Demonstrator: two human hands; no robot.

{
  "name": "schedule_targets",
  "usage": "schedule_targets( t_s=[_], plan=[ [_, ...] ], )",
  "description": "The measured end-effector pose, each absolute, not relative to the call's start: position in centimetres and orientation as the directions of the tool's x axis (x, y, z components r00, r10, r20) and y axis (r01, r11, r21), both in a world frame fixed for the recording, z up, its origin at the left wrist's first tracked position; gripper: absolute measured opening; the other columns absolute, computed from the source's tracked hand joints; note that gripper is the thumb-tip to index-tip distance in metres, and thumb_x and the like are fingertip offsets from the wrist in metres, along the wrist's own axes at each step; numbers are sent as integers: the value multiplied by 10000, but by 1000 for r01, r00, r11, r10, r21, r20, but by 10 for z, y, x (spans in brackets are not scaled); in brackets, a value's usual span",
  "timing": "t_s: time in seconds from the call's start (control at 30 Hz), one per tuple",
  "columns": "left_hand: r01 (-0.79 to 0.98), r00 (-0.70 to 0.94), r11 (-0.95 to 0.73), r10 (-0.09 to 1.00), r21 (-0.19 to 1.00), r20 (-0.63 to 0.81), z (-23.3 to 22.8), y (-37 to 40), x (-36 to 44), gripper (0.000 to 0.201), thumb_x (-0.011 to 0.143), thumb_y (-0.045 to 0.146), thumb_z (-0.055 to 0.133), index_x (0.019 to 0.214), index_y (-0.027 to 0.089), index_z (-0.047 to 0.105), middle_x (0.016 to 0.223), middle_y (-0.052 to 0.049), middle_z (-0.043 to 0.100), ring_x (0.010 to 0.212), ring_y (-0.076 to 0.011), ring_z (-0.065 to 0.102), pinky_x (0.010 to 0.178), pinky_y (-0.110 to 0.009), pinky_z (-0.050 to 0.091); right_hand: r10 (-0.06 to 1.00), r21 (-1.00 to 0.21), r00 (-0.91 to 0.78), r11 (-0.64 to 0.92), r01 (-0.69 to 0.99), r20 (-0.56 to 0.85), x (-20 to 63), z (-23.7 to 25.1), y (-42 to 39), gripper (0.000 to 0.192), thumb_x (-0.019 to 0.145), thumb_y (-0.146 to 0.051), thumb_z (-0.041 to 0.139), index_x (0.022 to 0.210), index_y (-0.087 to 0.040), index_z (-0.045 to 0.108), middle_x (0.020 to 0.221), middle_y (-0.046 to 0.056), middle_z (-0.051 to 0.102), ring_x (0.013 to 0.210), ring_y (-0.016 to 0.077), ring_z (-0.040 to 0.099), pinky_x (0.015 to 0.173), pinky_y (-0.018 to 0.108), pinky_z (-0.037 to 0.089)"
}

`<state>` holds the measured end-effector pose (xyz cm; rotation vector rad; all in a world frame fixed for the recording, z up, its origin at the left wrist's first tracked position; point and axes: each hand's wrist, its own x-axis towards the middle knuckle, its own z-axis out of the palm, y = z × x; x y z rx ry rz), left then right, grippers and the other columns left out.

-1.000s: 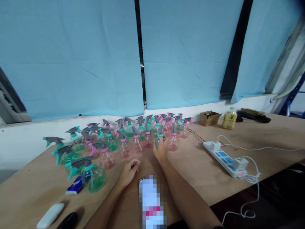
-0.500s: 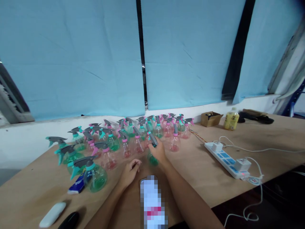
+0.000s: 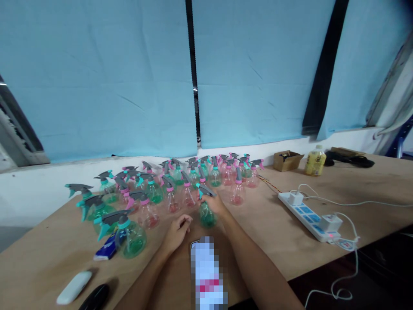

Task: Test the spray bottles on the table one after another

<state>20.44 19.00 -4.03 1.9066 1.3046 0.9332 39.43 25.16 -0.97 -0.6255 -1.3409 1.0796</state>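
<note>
A green spray bottle (image 3: 207, 214) is grasped at its neck by the right hand (image 3: 217, 204), just left of frame centre. Compared with the frame one second earlier, when that hand was reaching into the cluster of bottles (image 3: 167, 185), the bottle has been drawn out of the cluster and nearer to the lower edge; it is held upright, its base at or just above the counter (image 3: 267, 232). The left hand (image 3: 177, 230) is seen loosely curled, holding nothing, resting on the counter just beside the bottle, its position unchanged. A pixelated object (image 3: 208, 275) is noted at lower centre.
</note>
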Motion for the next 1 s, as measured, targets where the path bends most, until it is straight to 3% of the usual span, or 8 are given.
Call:
schedule_targets(
  t_s=[0.23, 0.43, 0.63, 0.83, 1.0],
  plan=[
    [488, 252, -309, 945, 817, 207, -42, 191, 204, 364, 872, 511, 444, 843, 202, 634, 594, 25, 558, 555, -151, 512, 544, -232, 375, 858, -855, -155, 437, -279, 489, 399, -5, 246, 234, 627, -183, 512, 779, -200, 689, 712, -12, 669, 558, 127, 584, 583, 265, 511],
    [486, 263, -319, 941, 814, 211, -42, 191, 203, 350, 877, 499, 447, 841, 206, 635, 594, 34, 559, 539, -142, 499, 556, -233, 372, 874, -861, -137, 412, -298, 466, 395, -4, 245, 139, 615, -180, 527, 683, -187, 648, 628, -16, 632, 530, 129, 570, 537, 251, 496],
    [489, 271, -350, 932, 799, 243, -42, 191, 203, 342, 874, 487, 452, 823, 204, 636, 590, 29, 567, 595, -163, 538, 614, -251, 388, 848, -853, -172, 453, -261, 502, 397, -3, 245, 230, 629, -159, 512, 779, -208, 679, 733, -10, 678, 562, 126, 584, 579, 261, 511],
    [488, 275, -330, 937, 808, 216, -40, 190, 204, 336, 881, 485, 449, 825, 202, 621, 595, 31, 551, 592, -159, 529, 606, -248, 385, 879, -865, -124, 412, -288, 460, 395, -6, 246, 160, 624, -165, 506, 698, -191, 645, 650, -14, 634, 558, 132, 584, 574, 261, 498],
    [479, 269, -342, 934, 808, 236, -44, 190, 204, 339, 883, 477, 448, 832, 198, 634, 595, 31, 556, 589, -153, 522, 609, -247, 388, 853, -849, -138, 459, -262, 504, 397, -6, 247, 241, 617, -162, 507, 783, -207, 675, 722, -12, 661, 596, 133, 578, 585, 256, 496]
  ],
)
